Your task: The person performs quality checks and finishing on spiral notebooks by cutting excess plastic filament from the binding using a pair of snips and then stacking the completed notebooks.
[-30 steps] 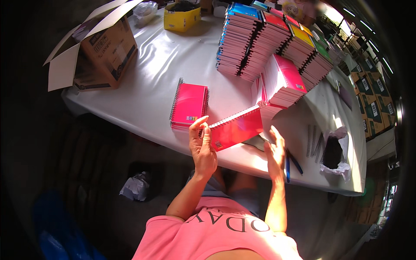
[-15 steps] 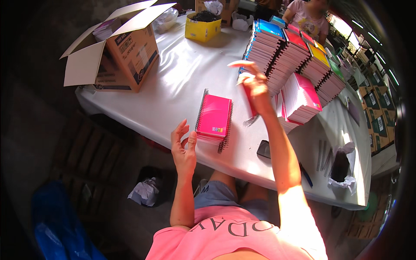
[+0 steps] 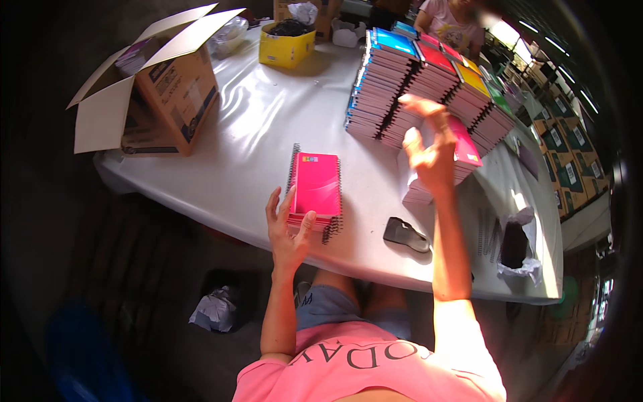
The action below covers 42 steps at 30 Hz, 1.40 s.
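A small stack of pink spiral-bound notebooks (image 3: 317, 184) lies on the table in front of me, wire coils along its sides. My left hand (image 3: 288, 231) is at its near left corner, fingers apart, thumb by the front edge. My right hand (image 3: 434, 151) is raised in front of a second pile of pink-covered notebooks (image 3: 464, 144), fingers spread and nothing visible in them. It hides part of that pile. Behind stand tall stacks of notebooks (image 3: 382, 87) with blue, red, yellow and green covers.
An open cardboard box (image 3: 171, 100) sits at the far left, near a yellow container (image 3: 288, 48) of black material. A black and grey object (image 3: 406, 234) lies near the front edge, left of loose wire coils (image 3: 485, 234) and a paper-lined holder (image 3: 516, 244). Another person (image 3: 452, 23) is across the table.
The pink notebook in my right hand has been let go; my right hand is now by the second pile. The small stack's top cover now faces the other way round. My view has shifted.
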Available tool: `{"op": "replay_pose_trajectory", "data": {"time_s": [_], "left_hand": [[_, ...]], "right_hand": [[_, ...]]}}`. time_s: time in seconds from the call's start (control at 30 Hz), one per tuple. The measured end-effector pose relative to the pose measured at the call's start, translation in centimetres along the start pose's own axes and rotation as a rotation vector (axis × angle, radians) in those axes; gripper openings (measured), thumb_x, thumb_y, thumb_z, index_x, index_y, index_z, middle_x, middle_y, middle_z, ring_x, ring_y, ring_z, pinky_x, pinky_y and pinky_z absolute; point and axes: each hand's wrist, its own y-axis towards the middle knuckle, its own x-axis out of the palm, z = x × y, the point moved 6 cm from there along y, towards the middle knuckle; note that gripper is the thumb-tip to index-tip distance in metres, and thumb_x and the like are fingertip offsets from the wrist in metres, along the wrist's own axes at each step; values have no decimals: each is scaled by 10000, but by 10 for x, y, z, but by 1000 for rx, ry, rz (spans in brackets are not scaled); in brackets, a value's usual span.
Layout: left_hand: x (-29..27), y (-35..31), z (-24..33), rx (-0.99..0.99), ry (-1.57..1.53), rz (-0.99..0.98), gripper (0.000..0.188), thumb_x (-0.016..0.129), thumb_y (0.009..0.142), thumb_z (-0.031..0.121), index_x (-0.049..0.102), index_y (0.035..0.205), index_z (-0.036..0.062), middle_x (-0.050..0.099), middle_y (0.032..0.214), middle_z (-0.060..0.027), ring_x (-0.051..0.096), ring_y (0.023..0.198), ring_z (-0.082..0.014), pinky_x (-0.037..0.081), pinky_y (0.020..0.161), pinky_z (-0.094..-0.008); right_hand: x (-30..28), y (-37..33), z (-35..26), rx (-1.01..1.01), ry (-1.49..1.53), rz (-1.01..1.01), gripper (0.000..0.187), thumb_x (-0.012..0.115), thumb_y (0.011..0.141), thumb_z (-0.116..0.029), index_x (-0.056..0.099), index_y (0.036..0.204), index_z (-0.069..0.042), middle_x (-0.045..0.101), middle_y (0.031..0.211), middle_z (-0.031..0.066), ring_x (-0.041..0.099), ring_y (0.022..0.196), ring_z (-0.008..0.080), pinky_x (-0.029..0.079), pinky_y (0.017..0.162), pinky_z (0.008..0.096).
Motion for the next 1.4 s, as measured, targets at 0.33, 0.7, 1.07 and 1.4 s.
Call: {"op": "replay_pose_trajectory", "data": {"time_s": [0.33,0.7,1.07,1.4], "left_hand": [[3,-4,57,233,162,195,345,661,862,168,586,1179,58,418,1309,-186,406,1239,-317,355,993,-426],[97,-46,111,-380,-1031,-365,570,689,827,28,415,1327,21,527,1235,-99,511,1127,-185,412,928,-302],[148,-94,111,720,636,-793,207,575,748,36,538,931,123,504,884,16,521,971,-173,135,1002,-715],[160,-106,89,536,447,-353,636,780,516,563,554,888,99,484,1034,-85,444,1071,-283,220,914,-708]], "right_hand": [[-136,-36,173,871,-633,-337,933,752,626,-619,528,1205,76,571,1164,302,553,1141,356,425,967,416],[-64,-135,-20,467,80,-146,418,794,745,-158,531,1041,-24,637,858,42,619,793,151,494,732,300],[-226,-273,244,1057,-848,-145,459,642,798,-84,486,1229,-46,565,1123,254,532,1033,452,437,872,495],[-143,-202,46,512,-183,-150,413,646,775,53,675,1131,-154,481,864,66,521,787,190,472,703,297]]}}
